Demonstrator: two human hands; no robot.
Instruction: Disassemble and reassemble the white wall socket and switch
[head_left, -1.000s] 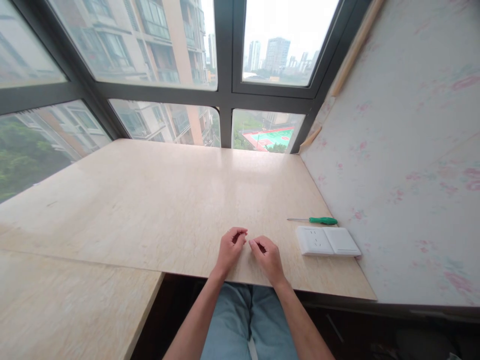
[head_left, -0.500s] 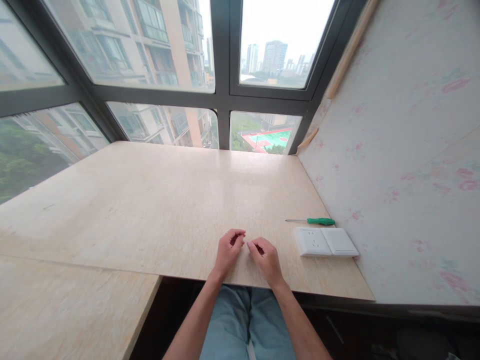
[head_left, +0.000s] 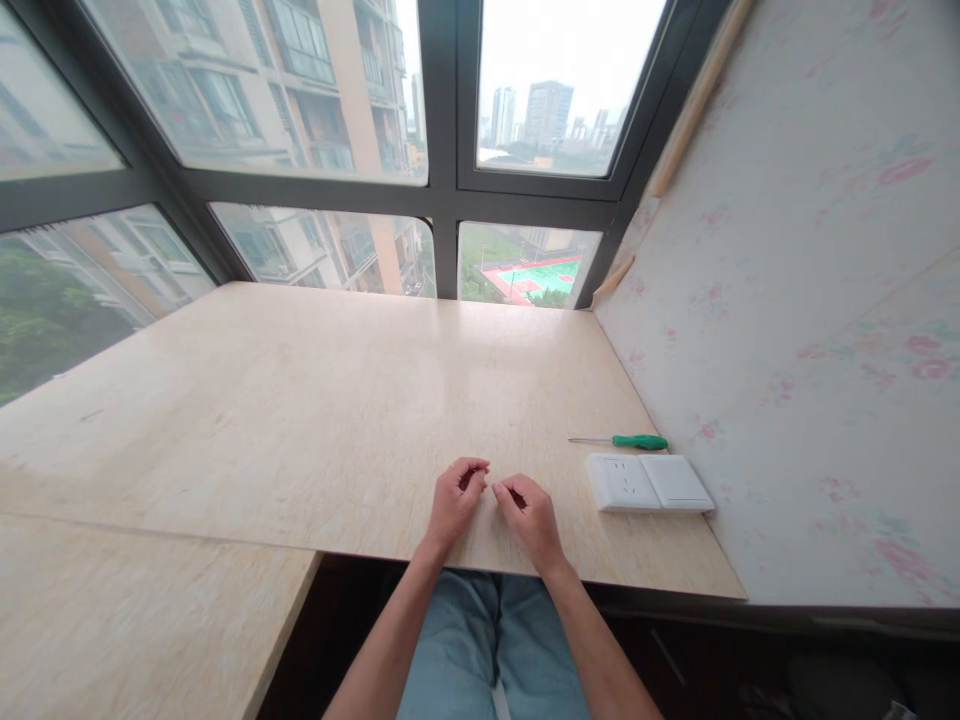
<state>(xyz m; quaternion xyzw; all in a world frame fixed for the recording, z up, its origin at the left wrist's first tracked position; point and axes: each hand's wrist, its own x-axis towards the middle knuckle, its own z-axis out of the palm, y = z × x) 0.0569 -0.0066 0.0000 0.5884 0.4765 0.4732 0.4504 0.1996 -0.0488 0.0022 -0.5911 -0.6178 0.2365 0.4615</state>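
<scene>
Screwdriver (head_left: 624, 441) is lying behind the socket (head_left: 634, 483), both untouched; left hand (head_left: 455, 502), right hand (head_left: 532, 518) are resting leftward, fingers half-curled, grip unclear.

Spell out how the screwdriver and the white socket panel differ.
The screwdriver has a green handle; the socket panel is white. The screwdriver is long and slim, the socket panel broad and boxy. The socket panel lies nearer the front edge of the countertop than the screwdriver. Both rest on the countertop.

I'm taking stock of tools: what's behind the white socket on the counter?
Behind the socket, on its window side, a green-handled screwdriver lies on the counter. Anything directly beneath the socket is covered.
</scene>
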